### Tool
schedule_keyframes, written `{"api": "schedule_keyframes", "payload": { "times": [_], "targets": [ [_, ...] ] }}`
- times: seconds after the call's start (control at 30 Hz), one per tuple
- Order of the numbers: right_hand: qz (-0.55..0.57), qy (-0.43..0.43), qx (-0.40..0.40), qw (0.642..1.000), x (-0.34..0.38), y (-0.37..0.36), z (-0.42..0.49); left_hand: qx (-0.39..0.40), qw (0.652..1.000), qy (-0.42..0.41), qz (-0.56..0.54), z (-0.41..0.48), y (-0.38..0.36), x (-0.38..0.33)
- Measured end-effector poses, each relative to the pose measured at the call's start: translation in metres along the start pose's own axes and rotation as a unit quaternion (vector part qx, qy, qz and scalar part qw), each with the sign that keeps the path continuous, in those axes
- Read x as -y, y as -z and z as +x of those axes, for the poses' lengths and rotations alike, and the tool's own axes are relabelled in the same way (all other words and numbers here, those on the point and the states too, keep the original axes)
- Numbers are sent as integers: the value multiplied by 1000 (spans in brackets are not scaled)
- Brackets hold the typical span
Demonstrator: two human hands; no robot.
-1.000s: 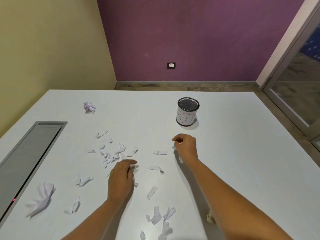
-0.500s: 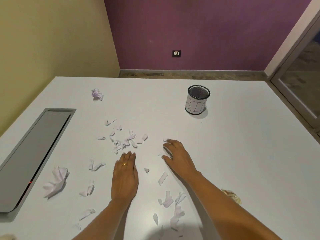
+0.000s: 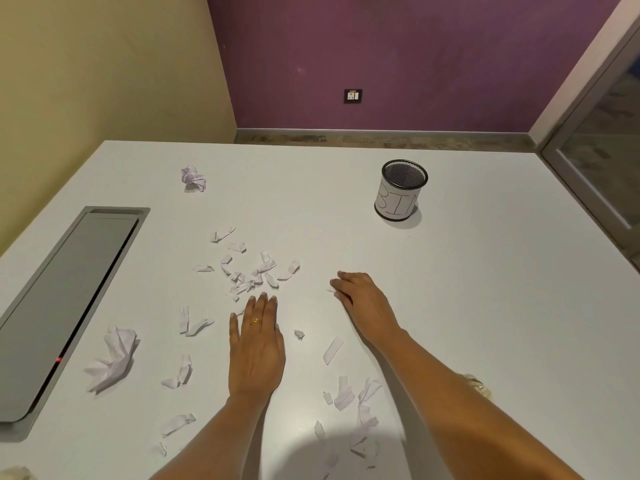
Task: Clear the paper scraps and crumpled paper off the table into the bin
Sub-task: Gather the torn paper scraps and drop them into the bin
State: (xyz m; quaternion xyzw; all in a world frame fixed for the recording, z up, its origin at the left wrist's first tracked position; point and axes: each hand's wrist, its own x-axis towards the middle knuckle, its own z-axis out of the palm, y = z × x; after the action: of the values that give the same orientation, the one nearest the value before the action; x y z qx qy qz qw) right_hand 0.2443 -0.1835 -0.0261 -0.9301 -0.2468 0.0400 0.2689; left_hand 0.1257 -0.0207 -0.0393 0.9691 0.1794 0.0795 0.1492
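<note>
— Since the view tipped down over the last second, what has changed for the clearing job?

— Both hands have drawn back toward the lower middle of the frame. The left hand [image 3: 257, 344] now lies flat, fingers straight and together, gripping nothing, its tips just below the main cluster of scraps [image 3: 251, 275]. The right hand [image 3: 360, 299] has come back from near the bin [image 3: 401, 190], which stands upright in the upper right, well apart from both hands.

— Is the right hand carrying anything?

— Its fingers are loosely curled on the table [image 3: 485, 306], with a small white scrap [image 3: 331, 290] at the tips. Whether it is pinched or merely touched, I cannot tell.

— So how far along is the task?

— Early, I would judge. Scraps are scattered across the centre and bottom, a crumpled sheet [image 3: 112, 358] lies at the left, and a crumpled ball [image 3: 194, 178] lies at the upper left.

— Anything hard to make out?

— A pale crumpled piece [image 3: 479, 384] is half hidden behind the right forearm, another wad [image 3: 17, 472] is cut off at the bottom left corner, and the mesh bin's contents cannot be seen.
</note>
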Motion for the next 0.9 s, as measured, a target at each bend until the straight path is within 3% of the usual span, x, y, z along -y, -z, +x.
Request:
{"api": "schedule_keyframes", "payload": {
  "times": [0.23, 0.5, 0.7, 0.9],
  "targets": [
    [-20, 38, -29, 999, 2, 4, 5, 10, 1000, -3, 9, -1, 1, -1],
    [-27, 40, 5, 999, 2, 18, 28, 18, 1000, 4, 14, -1, 3, -2],
    [-15, 3, -127, 992, -3, 74, 80, 1, 1000, -3, 27, -1, 3, -3],
    [-59, -89, -247, 963, -21, 124, 132, 9, 1000, 9, 16, -1, 4, -6]
  ]
}}
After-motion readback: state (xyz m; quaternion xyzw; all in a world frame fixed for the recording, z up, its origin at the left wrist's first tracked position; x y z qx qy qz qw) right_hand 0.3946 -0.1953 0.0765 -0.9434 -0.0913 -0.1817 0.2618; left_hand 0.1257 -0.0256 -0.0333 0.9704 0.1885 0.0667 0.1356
